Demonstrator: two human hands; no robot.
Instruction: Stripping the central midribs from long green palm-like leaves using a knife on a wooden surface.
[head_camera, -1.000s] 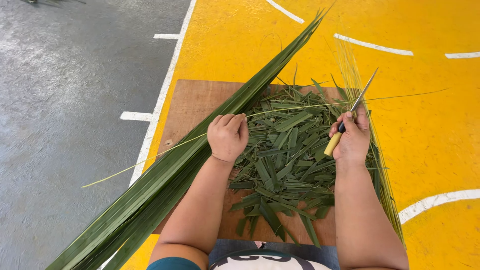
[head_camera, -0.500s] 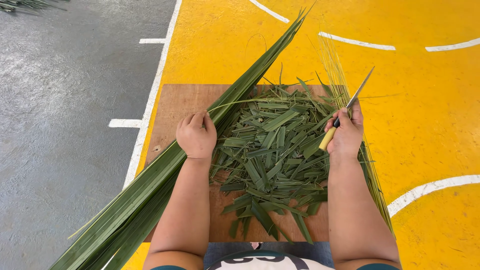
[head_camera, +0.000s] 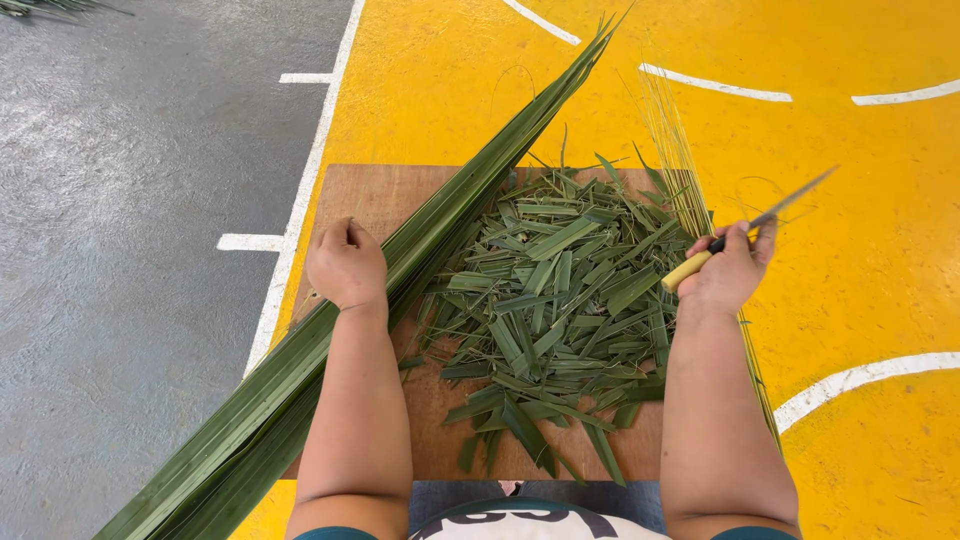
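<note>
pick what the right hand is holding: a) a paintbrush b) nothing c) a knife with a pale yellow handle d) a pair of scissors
c: the right hand is closed around the pale yellow handle of a knife, whose thin blade points up and to the right, beside the pile of cut leaf pieces on the wooden board.

A heap of cut leaf strips (head_camera: 560, 300) fills the frame's centre between both forearms; the board's (head_camera: 375, 195) upper-left corner lies bare beside the long frond bundle (head_camera: 440, 240).
</note>
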